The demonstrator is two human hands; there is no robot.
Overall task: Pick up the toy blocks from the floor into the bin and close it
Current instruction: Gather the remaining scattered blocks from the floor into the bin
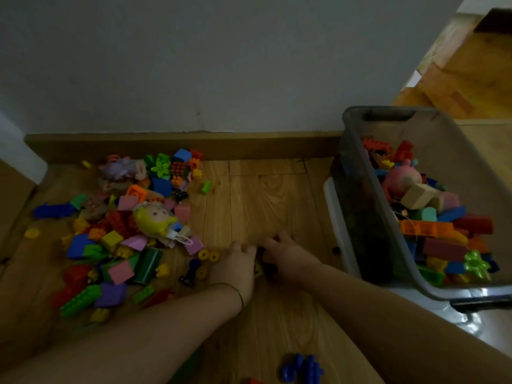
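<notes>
Wooden floor [263, 203] carries one heap of coloured plastic toy blocks [116, 239] on my left, too many to count. One grey translucent plastic bin [357, 167] stands on my right, part full and lidless. I bring my two hands together to scoop. My right hand [279, 252] curls over small dark and yellow blocks [261, 266]. My left hand [235, 263] cups them with bent fingers, its grip unclear. Three yellow rings [203, 255] lie beside it.

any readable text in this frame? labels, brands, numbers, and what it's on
No text can be read in this frame.
Bin: no label shows on its visible wall.
Blocks on the floor: no print can be made out.
Pale item in the pile: it has reddish marks, too blurred to read.
</notes>
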